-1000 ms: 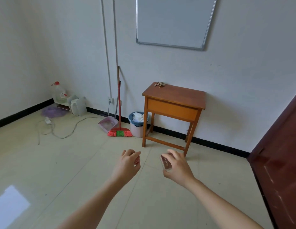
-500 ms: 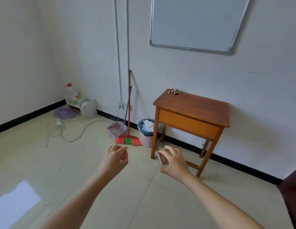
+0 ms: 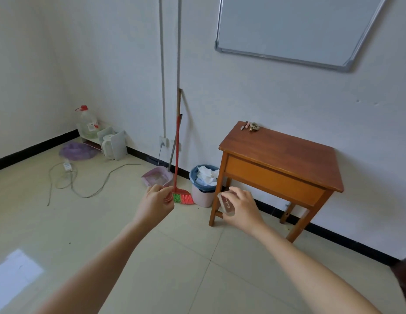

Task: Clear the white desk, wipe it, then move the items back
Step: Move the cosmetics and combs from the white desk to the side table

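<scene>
My right hand (image 3: 241,207) grips a small flat dark red case (image 3: 225,203) with a clear edge, held out above the floor. My left hand (image 3: 155,205) is curled round a small reddish item (image 3: 168,197) that is mostly hidden by my fingers. Both hands hover in front of a brown wooden table (image 3: 286,152) standing against the wall. A few small items (image 3: 250,126) lie at the table's far left corner. No white desk is in view.
A bin (image 3: 203,189) with crumpled paper stands left of the table, beside a red broom (image 3: 178,155) and pink dustpan (image 3: 156,175). A cable (image 3: 84,180), water jug (image 3: 87,121) and white kettle (image 3: 109,143) lie by the left corner. A whiteboard (image 3: 292,28) hangs above.
The view has swung left and closer to the wooden table, which now sits further right. Both hands keep their hold on the small items.
</scene>
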A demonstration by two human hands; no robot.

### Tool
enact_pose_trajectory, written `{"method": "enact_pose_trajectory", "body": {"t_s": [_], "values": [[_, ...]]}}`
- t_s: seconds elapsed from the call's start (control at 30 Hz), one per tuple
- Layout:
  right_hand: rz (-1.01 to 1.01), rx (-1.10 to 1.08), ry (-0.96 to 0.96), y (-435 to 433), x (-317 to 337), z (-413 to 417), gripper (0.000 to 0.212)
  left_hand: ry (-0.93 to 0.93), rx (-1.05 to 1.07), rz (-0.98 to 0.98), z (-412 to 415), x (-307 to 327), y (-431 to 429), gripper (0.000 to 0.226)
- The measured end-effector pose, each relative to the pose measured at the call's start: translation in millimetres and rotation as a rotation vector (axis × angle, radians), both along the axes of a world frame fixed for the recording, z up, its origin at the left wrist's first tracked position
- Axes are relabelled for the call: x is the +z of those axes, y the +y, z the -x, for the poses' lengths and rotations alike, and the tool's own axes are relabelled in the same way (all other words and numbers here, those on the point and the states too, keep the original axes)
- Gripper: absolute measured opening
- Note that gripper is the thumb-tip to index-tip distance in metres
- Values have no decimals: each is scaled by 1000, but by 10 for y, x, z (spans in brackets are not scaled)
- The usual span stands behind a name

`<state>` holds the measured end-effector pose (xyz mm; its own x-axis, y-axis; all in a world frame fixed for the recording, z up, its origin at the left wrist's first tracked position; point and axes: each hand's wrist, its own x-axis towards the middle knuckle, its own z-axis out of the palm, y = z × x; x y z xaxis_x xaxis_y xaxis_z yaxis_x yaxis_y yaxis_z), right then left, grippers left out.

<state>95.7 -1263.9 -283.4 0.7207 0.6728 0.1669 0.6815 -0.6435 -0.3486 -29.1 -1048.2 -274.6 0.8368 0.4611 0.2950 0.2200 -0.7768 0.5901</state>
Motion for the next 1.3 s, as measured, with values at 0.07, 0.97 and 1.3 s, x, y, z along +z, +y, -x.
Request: {"method": "enact_pose_trajectory", "body": {"t_s": [0.07,0.97,1.3], "values": [[12,-30,-1,170,60,-202,58,9,-30,-8,-255,69,238,28],[-22,-386,103,-138,-163,-3206,58,64,-365,28,-4071,-176,77,38],[30,-480,253,-445,-602,-3871,58,330,-411,100,-4926,-889,-205,50]]}}
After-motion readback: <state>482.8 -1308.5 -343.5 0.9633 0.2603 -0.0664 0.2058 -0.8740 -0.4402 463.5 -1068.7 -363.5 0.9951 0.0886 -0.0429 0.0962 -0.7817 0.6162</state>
